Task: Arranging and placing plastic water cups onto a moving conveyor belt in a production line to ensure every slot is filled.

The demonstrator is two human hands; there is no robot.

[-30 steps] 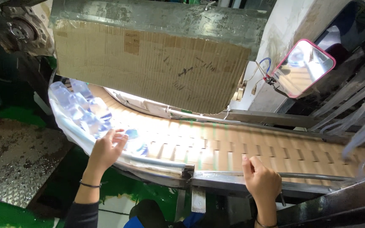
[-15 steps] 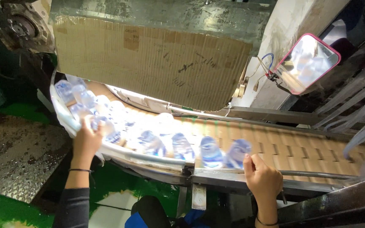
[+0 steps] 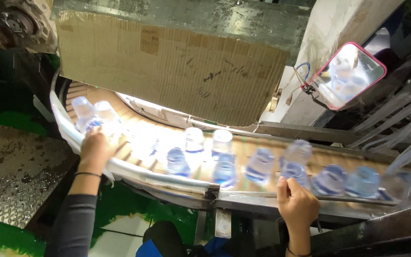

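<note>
Biggest thing up top is the cardboard sheet (image 3: 167, 66) taped over the machine housing, brown and scuffed, hanging over the back of the line. Below it the slatted conveyor belt (image 3: 243, 157) curves in from the left and runs straight off to the right, lit bright from behind, with a metal guard rail (image 3: 167, 180) along my side. Floor on the left is diamond-plate steel (image 3: 10, 176), wet-looking, with green painted floor (image 3: 120, 209) under the belt. Upper right there's a pink-framed mirror (image 3: 350, 75) on the wall with wires beside it, and clear plastic strips hanging at the right edge.

Clear water bottles (image 3: 224, 164) with blue labels stand all along the belt, the ones to the right blurred. My left hand (image 3: 96, 147) is over the rail at the curve, fingers wrapped round a bottle (image 3: 93, 124) there. My right hand (image 3: 297, 202) sits at the rail, fingers curled, tips touching a blurred bottle (image 3: 295, 172); can't tell if I've really got hold of it.
</note>
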